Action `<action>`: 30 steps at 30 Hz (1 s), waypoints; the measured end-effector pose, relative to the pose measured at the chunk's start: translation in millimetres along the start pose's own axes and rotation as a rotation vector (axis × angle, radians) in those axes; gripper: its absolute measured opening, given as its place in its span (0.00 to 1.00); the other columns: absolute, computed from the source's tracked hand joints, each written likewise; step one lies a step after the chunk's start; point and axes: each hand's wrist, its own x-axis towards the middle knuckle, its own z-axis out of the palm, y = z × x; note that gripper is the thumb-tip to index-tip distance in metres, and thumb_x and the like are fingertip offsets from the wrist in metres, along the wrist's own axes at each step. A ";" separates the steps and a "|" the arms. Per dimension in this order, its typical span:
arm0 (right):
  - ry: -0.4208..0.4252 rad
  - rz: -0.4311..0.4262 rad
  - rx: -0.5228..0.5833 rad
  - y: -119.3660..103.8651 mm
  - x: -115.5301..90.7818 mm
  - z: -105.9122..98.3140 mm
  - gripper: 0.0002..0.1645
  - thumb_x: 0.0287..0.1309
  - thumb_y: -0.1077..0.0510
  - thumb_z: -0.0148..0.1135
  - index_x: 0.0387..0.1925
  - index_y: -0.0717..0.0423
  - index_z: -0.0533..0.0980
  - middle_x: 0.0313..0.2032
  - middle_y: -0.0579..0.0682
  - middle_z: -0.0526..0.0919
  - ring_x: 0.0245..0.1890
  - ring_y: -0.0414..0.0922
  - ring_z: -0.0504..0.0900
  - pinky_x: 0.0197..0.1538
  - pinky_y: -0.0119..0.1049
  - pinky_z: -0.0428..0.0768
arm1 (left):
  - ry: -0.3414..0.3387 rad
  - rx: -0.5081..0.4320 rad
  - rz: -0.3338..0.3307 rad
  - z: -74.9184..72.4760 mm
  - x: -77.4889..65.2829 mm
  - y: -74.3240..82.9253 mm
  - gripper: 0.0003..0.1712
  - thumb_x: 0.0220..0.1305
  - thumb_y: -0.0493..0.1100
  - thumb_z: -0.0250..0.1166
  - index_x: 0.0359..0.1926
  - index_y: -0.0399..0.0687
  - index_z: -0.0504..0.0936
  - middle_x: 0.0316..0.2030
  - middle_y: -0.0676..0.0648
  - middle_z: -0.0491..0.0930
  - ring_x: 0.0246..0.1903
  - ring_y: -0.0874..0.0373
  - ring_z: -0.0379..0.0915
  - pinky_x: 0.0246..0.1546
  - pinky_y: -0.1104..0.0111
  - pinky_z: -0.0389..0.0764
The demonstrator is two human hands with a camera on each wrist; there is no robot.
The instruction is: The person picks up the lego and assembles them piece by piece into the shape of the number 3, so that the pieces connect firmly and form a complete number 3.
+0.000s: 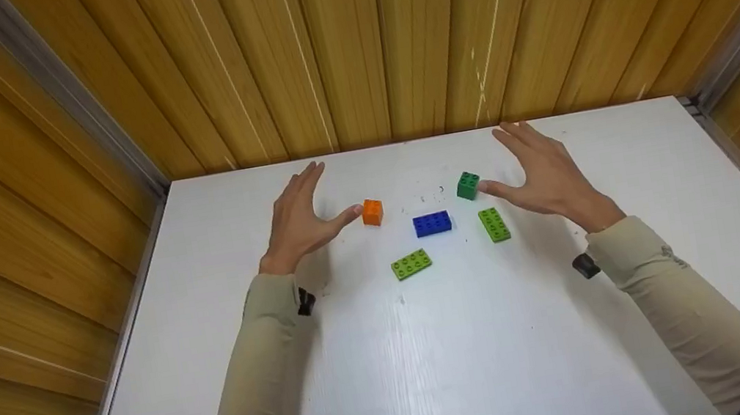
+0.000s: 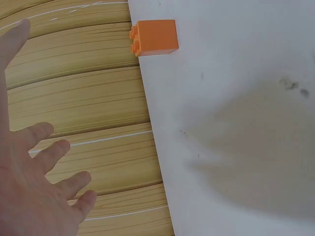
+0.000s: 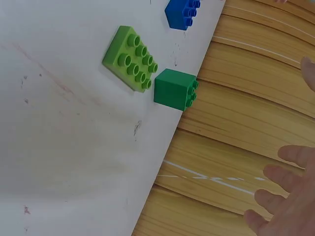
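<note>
My left hand (image 1: 302, 222) hovers over the white table with fingers spread and nothing in it. In the head view its thumb tip overlaps the edge of an orange brick (image 1: 372, 212), but the left wrist view shows the thumb apart from that brick. My right hand (image 1: 547, 179) is spread too, holding nothing, its thumb near a dark green brick (image 1: 467, 185). Between the hands lies a blue brick (image 1: 432, 223). One flat lime green brick (image 1: 411, 264) is in front of it, and another lime green brick (image 1: 494, 225) lies to its right, near the dark green one.
The white table (image 1: 439, 360) ends at its far edge against a wood-patterned wall (image 1: 345, 48). Similar panels stand on the left and right, with grey metal strips in the corners. Small dark marks dot the tabletop around the bricks.
</note>
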 end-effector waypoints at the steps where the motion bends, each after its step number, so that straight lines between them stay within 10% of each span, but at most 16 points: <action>1: -0.002 -0.005 0.009 -1.6 -0.5 1.6 0.62 0.65 0.23 0.60 0.85 0.52 0.54 0.85 0.59 0.53 0.86 0.61 0.46 0.81 0.73 0.48 | -0.006 -0.019 0.003 1.3 -0.3 -0.8 0.62 0.59 0.78 0.67 0.85 0.55 0.59 0.84 0.46 0.57 0.84 0.40 0.49 0.82 0.39 0.51; 12: -0.067 -0.059 0.158 -23.5 -4.3 18.1 0.60 0.65 0.25 0.65 0.85 0.49 0.56 0.84 0.57 0.56 0.84 0.62 0.54 0.80 0.74 0.48 | -0.046 -0.264 0.019 15.0 1.0 -7.3 0.57 0.61 0.61 0.79 0.84 0.54 0.62 0.82 0.48 0.61 0.83 0.48 0.53 0.83 0.47 0.56; 30: -0.137 -0.076 0.311 -49.7 -23.8 63.1 0.58 0.56 0.24 0.73 0.81 0.41 0.65 0.80 0.50 0.64 0.81 0.58 0.62 0.78 0.69 0.64 | -0.090 -0.332 -0.123 41.6 -1.7 -12.0 0.55 0.61 0.59 0.79 0.83 0.61 0.62 0.83 0.48 0.58 0.83 0.44 0.51 0.82 0.42 0.56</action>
